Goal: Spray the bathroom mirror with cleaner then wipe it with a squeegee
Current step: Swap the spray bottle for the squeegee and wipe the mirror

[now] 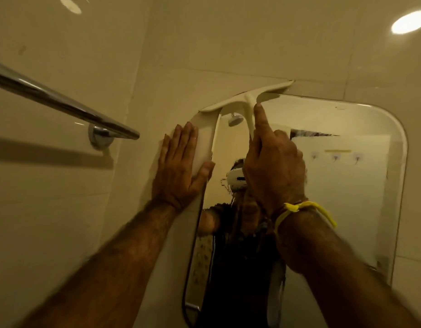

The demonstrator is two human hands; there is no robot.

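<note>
The bathroom mirror (342,185), with rounded corners and a white frame, hangs on the tiled wall ahead. A white squeegee (242,100) lies with its blade along the mirror's top left edge. My right hand (273,166) grips its handle, index finger stretched up along it. My left hand (181,169) presses flat, fingers straight, on the mirror's left frame. No spray bottle is in view.
A chrome towel bar (63,102) juts from the left wall, close to my left arm. Beige wall tiles (252,43) surround the mirror. The mirror reflects a shower head (235,119), wall hooks and a person. A yellow band (306,209) circles my right wrist.
</note>
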